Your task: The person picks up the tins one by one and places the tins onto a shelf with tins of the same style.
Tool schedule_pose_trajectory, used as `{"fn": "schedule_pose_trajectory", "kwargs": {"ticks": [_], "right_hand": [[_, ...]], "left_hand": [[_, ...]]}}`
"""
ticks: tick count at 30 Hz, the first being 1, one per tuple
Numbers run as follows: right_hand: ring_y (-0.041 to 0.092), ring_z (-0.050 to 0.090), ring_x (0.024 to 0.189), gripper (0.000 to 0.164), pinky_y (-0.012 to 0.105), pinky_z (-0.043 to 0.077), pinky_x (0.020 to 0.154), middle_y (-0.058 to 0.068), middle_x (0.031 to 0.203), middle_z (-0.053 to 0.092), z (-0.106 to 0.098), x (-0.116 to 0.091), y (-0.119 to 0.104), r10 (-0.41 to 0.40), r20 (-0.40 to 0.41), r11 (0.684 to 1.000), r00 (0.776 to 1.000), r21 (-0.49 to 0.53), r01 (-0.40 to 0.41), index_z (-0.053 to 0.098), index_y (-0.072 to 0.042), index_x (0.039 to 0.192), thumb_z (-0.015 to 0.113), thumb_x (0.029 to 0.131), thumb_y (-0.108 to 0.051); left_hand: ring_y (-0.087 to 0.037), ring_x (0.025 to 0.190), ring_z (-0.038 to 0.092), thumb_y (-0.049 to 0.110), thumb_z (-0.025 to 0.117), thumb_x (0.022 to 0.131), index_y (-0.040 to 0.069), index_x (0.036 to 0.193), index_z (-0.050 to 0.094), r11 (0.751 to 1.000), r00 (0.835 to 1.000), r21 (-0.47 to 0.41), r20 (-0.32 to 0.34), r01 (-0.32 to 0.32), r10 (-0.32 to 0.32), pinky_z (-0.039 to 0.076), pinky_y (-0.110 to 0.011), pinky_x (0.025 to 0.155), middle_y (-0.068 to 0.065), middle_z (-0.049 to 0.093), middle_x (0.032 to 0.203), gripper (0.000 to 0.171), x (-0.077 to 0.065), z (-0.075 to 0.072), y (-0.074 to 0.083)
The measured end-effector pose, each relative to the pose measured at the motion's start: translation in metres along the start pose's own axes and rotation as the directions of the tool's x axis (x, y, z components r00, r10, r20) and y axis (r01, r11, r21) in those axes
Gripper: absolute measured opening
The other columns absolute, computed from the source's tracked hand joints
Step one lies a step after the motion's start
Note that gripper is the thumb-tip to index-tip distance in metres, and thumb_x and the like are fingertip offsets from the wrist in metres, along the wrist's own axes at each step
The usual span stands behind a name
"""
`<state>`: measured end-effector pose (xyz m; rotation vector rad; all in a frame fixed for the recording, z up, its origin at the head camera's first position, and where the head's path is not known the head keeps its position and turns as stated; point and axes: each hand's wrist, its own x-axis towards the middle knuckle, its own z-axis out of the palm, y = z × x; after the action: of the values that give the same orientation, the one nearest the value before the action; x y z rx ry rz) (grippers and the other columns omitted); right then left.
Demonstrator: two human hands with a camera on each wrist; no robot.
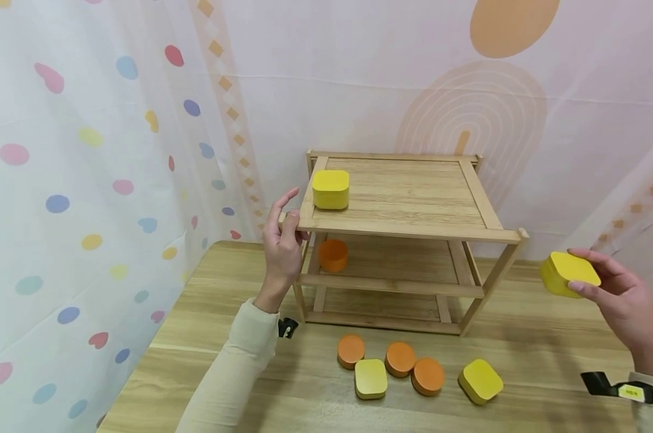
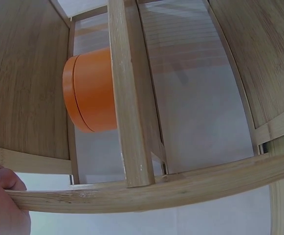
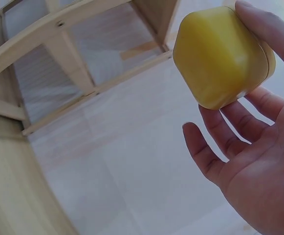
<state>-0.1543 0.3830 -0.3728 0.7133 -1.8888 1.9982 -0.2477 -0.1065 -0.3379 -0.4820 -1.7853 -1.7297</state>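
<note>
My right hand (image 1: 624, 300) holds a yellow rounded-square tin (image 1: 571, 274) in the air to the right of the wooden shelf, thumb on one side and fingers on the other. In the right wrist view the tin (image 3: 222, 56) shows its smooth base and a lid seam. My left hand (image 1: 284, 246) grips the front left corner of the shelf's top board (image 1: 407, 195), with the index finger raised. Near that hand, another yellow tin (image 1: 331, 190) sits on the top board. Below it, a round orange tin (image 1: 333, 255) stands on the middle tier at the left.
In front of the shelf, round orange tins (image 1: 400, 359) lie on the wooden table (image 1: 207, 313) with a pale yellow tin (image 1: 371, 379) and a brighter yellow tin (image 1: 480, 382). A patterned curtain (image 1: 358, 84) hangs behind and to the left.
</note>
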Motion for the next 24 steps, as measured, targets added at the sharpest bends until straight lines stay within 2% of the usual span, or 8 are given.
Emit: {"fn": "schedule_pose_trajectory", "kwargs": {"ticks": [6,9,16,24], "right_hand": [[0.007,0.058,0.104,0.051,0.011,0.049,0.085,0.003,0.128,0.055,0.001,0.008,-0.011,0.015,-0.036,1.0,0.999,-0.026,-0.016,0.05,0.004,0.138,0.041,0.092,0.025],[0.008,0.059,0.103,0.05,0.011,0.05,0.085,0.003,0.127,0.056,0.002,0.014,-0.015,0.006,-0.036,1.0,0.999,-0.015,-0.007,0.05,0.005,0.137,0.041,0.092,0.024],[0.012,0.059,0.098,0.046,0.014,0.051,0.081,0.009,0.123,0.06,0.005,0.031,-0.023,-0.088,-0.026,0.996,0.996,0.012,0.088,0.051,0.013,0.133,0.042,0.089,0.027],[0.011,0.059,0.099,0.048,0.012,0.051,0.081,0.007,0.123,0.061,0.012,0.046,-0.034,-0.079,-0.035,0.997,0.996,-0.025,0.078,0.052,0.01,0.133,0.043,0.089,0.027]], "left_hand": [[-0.013,0.049,0.045,0.016,0.039,0.103,0.007,0.136,0.056,1.0,1.0,-0.018,0.005,0.0,0.0,0.039,-0.025,0.047,0.004,0.05,0.055,0.039,0.0,-0.001,0.0],[-0.013,0.048,0.044,0.013,0.038,0.103,0.004,0.135,0.056,1.0,1.0,-0.031,0.009,0.002,-0.002,0.036,-0.023,0.045,0.002,0.05,0.055,0.038,0.0,-0.001,0.0],[-0.012,0.048,0.044,0.012,0.038,0.102,0.0,0.131,0.06,1.0,1.0,-0.014,-0.006,-0.014,0.014,0.035,-0.021,0.044,0.005,0.049,0.055,0.038,0.0,-0.001,-0.002],[-0.012,0.048,0.043,0.012,0.038,0.102,-0.001,0.13,0.06,0.999,1.0,-0.031,-0.005,-0.019,0.019,0.034,-0.022,0.044,-0.003,0.048,0.055,0.038,-0.001,-0.001,-0.002]]}}
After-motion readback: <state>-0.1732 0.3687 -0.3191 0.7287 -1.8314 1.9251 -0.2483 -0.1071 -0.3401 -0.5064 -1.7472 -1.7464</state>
